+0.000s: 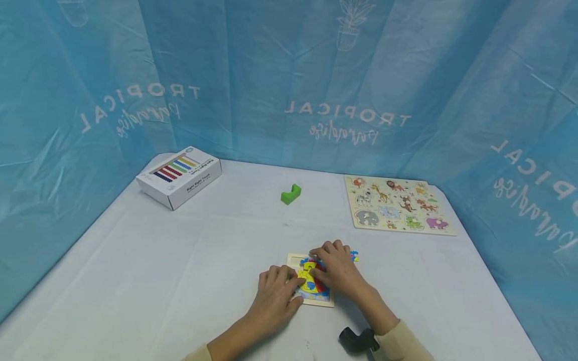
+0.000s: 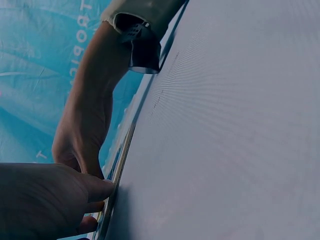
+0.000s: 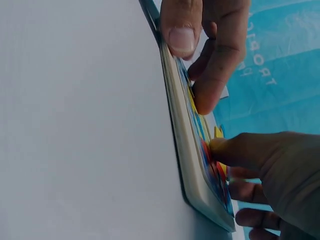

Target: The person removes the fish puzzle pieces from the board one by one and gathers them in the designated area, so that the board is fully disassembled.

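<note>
White table (image 1: 189, 260) first: smooth-looking, so I judge a sideways push could send the work sliding. The animal board (image 1: 404, 205) and the white box (image 1: 180, 175) lie well apart, unlikely to interfere. Both hands meet at the small puzzle tray, close together, fingers bent. Left hand (image 1: 275, 296): thumb on the near rim, index finger on the pieces; press too hard at that edge and the tray could tip or skid. Right hand (image 1: 336, 268): over the far right part, thumb on the pieces; lifting carelessly there might drag a neighbour out. (Whether either hand truly pinches anything, I cannot tell from here.) The puzzle tray (image 1: 321, 304) lies on the table in front of the person, between the hands. Black device (image 1: 354, 340) at the right cuff: could knock the tray if that wrist swings inward. Green block (image 1: 290, 194) sits beyond, out of the way. Red piece (image 1: 320, 283) and yellow piece (image 1: 309, 278) crowd together; forced at an angle, they may jam. Smallest, a blue bit (image 1: 354, 256) shows past the right fingers, seemingly outside the tray, easily brushed away.
</note>
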The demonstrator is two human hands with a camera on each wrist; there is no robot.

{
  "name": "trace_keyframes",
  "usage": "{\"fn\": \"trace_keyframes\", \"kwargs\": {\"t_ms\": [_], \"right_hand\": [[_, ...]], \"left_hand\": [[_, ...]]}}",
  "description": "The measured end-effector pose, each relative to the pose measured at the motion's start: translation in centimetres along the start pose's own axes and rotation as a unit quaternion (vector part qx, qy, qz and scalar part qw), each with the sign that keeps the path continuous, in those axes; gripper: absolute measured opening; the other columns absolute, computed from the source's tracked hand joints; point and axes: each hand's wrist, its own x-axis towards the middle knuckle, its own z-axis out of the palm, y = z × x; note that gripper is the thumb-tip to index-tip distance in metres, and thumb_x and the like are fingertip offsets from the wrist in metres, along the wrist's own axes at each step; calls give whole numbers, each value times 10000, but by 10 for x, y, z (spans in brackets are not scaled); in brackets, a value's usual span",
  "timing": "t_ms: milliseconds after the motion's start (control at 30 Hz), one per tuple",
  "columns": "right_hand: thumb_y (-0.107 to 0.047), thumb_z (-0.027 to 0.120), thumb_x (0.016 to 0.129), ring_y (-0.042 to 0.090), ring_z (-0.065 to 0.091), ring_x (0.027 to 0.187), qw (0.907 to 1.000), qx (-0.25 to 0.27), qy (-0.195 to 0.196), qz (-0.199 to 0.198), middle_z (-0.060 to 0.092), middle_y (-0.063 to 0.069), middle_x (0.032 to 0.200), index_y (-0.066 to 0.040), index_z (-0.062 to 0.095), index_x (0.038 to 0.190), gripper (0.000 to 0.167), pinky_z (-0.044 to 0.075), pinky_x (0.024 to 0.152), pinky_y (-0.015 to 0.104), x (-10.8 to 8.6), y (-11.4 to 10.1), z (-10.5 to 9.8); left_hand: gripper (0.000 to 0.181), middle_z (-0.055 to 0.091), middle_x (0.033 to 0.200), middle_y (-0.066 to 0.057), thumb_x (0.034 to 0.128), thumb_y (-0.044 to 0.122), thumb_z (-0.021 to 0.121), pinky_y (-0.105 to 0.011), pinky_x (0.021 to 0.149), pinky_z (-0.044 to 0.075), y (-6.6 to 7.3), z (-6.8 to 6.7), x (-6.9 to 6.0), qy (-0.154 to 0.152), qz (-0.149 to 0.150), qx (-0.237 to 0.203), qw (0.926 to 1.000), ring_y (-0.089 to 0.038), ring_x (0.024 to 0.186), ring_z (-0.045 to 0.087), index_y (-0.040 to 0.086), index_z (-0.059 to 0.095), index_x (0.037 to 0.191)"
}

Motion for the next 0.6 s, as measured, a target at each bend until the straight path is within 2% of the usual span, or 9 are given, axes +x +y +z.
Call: {"fn": "trace_keyframes", "kwargs": {"t_ms": [200, 600], "right_hand": [[-344, 771, 753, 183, 410, 894, 9990, -162, 217, 354, 581, -5, 934, -179, 696, 1042, 341, 315, 766, 353, -3, -4, 2], [-351, 775, 742, 174, 405, 839, 9970, -251, 509, 526, 591, -7, 879, -205, 711, 983, 290, 295, 731, 338, -7, -8, 3]], "left_hand": [[303, 510, 1174, -1, 859, 290, 633, -418, 871, 326, 0, 1, 0, 40, 37, 35, 10000, -188, 1063, 403, 184, 653, 1141], [304, 515, 1180, -10, 860, 284, 634, -433, 889, 328, 0, 0, 0, -12, -18, -53, 10000, -188, 1065, 405, 174, 654, 1142]]}}
